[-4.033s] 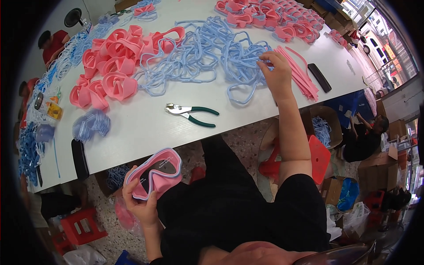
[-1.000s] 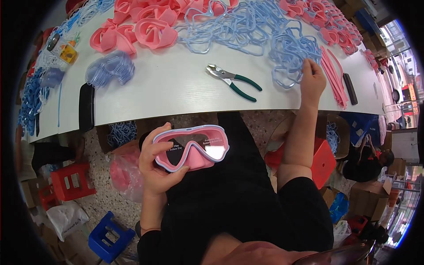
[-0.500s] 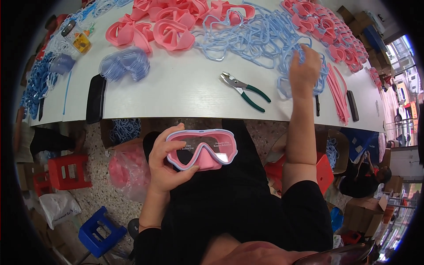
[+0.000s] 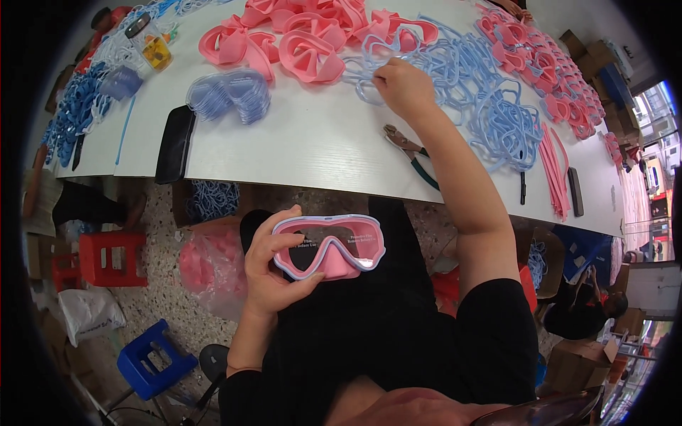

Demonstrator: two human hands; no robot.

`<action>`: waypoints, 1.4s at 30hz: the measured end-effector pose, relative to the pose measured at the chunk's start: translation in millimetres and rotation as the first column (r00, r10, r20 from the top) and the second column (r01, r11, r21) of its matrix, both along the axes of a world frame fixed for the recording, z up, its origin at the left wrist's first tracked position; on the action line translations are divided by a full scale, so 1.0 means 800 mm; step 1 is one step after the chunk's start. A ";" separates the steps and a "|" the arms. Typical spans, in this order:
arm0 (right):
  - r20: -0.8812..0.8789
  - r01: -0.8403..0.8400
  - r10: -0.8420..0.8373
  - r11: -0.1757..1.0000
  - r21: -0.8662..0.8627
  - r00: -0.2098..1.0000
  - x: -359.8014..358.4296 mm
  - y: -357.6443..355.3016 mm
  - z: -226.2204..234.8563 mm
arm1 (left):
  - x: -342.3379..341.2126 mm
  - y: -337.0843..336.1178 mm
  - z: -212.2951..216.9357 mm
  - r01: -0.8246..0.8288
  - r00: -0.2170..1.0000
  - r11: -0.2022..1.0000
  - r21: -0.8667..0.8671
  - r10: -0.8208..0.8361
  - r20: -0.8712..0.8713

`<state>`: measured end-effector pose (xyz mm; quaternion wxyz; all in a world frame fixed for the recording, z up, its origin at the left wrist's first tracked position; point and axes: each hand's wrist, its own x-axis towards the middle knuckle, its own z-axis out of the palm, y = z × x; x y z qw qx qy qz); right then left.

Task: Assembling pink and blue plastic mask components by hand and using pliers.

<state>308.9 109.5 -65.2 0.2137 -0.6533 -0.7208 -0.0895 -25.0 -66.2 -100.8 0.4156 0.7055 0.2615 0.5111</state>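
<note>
Above the person's lap, just off the near edge of the desk (image 4: pixel 298 153), the pink diving mask (image 4: pixel 334 250) is held in the left hand (image 4: pixel 273 273). Its long axis runs left to right, roughly along that edge, with the right end slightly lower. The left fingers are spread around its left end, the thumb below the frame and a forefinger over the lens, a firm hold.

The right hand (image 4: pixel 408 89) is far out over the desk, so from its fingers the mask lies back toward the body and a little left; the left hand is much the nearer. The right fingers are curled close together at the left part of the tangled pale blue loops (image 4: pixel 455 67), near the pink mask skirts (image 4: pixel 312 46). Whether they pinch a loop I can't quite tell, since the knuckles hide the tips.

The mask itself has a pale blue rim around a soft pink skirt, a nose pocket at the bottom middle, and lenses that look dark on the left and pinkish on the right, with small white lettering.
</note>
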 end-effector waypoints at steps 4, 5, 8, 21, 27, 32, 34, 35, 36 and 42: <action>-0.027 0.089 -0.087 0.990 0.105 0.996 0.029 -0.031 0.016 | -0.001 0.004 -0.001 0.005 1.000 1.000 0.002 -0.005 0.012; -0.024 0.092 -0.090 0.990 0.104 0.996 0.037 -0.037 0.017 | 0.000 0.005 0.000 0.009 1.000 1.000 -0.001 -0.009 0.015; -0.190 0.121 -0.080 0.970 0.211 0.978 0.051 -0.057 0.024 | 0.006 0.009 0.000 0.034 0.999 0.999 -0.005 -0.034 0.017; -0.679 -0.287 0.280 0.952 0.105 0.679 -0.029 -0.183 0.089 | 0.023 0.021 0.011 -0.012 1.000 0.996 0.090 0.010 0.015; -0.963 -0.712 0.102 0.693 -0.110 0.248 -0.078 -0.223 0.069 | 0.028 0.011 0.014 -0.035 0.999 0.998 0.061 0.035 0.004; -0.913 -0.662 0.041 0.702 -0.263 0.406 -0.090 -0.225 0.052 | 0.021 0.010 0.012 -0.033 0.998 0.989 0.143 0.039 -0.040; -0.889 -0.644 0.150 0.741 -0.188 0.432 -0.092 -0.222 0.045 | 0.022 0.003 0.014 -0.042 0.999 0.998 0.042 0.042 0.004; -0.852 -0.626 0.255 0.773 -0.105 0.457 -0.094 -0.221 0.040 | 0.023 -0.001 0.016 -0.042 0.998 0.998 -0.056 0.045 0.046; -0.852 -0.628 0.255 0.771 -0.107 0.458 -0.094 -0.221 0.036 | 0.025 -0.003 0.020 -0.045 0.998 0.997 -0.057 0.047 0.048; -0.962 -0.612 -0.043 0.764 -0.206 0.271 -0.100 -0.219 0.014 | 0.026 -0.008 0.034 -0.122 0.992 0.991 -0.063 0.120 -0.037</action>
